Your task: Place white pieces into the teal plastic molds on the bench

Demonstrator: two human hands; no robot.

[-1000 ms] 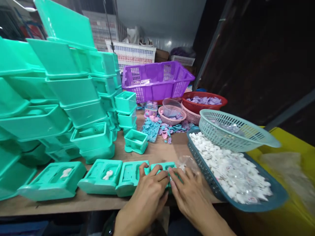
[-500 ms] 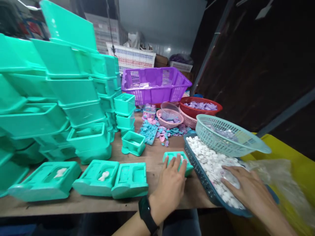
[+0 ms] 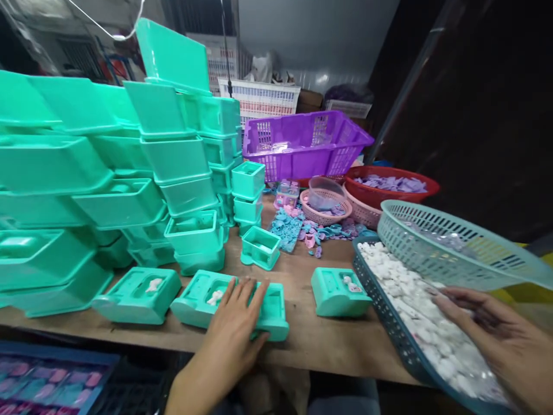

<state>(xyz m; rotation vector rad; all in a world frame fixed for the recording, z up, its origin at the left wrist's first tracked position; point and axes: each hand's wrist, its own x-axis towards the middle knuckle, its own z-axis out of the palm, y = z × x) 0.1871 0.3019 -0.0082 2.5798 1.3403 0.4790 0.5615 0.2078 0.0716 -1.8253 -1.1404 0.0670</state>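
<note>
Left hand (image 3: 233, 323) has shifted — from single teal box (image 3: 339, 291) to paired boxes (image 3: 235, 297).

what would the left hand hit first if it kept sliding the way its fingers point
Probably the small open green box just beyond the flat green box that the left hand rests on, though depth is hard to judge.

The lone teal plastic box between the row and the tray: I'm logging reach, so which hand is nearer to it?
Left. The left hand rests on a neighbouring box beside the lone teal plastic box; the right hand lies farther off in the tray of white pieces.
</note>
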